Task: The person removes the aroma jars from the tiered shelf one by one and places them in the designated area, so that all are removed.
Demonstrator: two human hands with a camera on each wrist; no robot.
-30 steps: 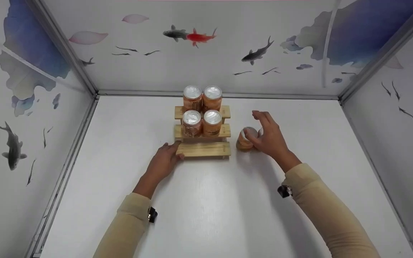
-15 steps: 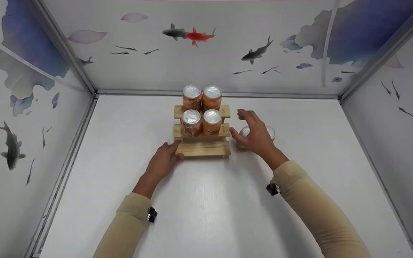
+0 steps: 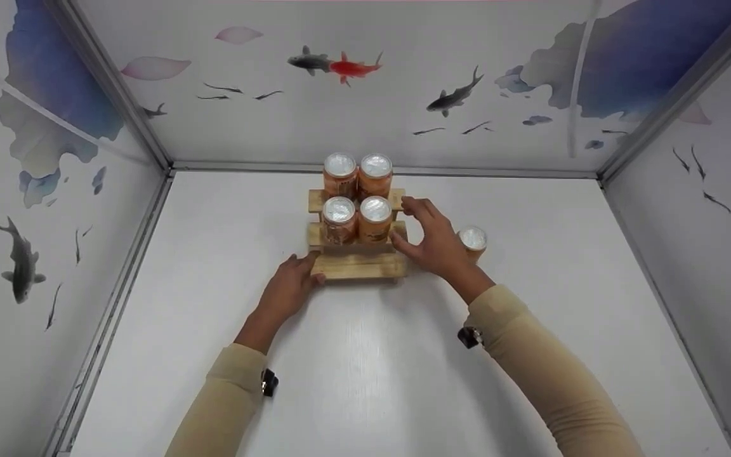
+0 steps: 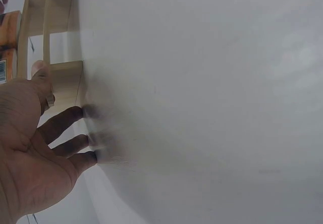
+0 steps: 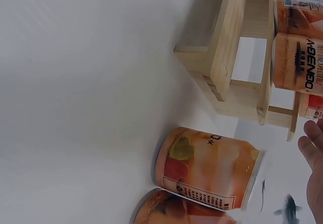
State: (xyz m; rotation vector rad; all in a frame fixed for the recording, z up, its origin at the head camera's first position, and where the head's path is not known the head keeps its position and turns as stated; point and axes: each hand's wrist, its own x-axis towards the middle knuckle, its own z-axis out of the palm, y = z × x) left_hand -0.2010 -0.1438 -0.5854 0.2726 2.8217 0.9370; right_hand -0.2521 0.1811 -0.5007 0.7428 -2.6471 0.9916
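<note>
Risk of a knock: right hand (image 3: pixel 434 244) hovers with fingers spread wide, holding nothing, just beside the four orange cans (image 3: pixel 358 203) on the wooden tiered rack (image 3: pixel 358 266); a careless brush could, in my judgement, tip a can off its step. Two more cans (image 5: pixel 207 168) stand on the white tabletop (image 3: pixel 365 368) right of the rack. Left hand (image 3: pixel 289 289) rests flat, thumb against the rack's bottom step, fingers relaxed, gripping nothing.

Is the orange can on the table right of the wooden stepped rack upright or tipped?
Upright: the orange can shows its round silver lid facing up and stands on the white table, beside the wooden stepped rack.
</note>
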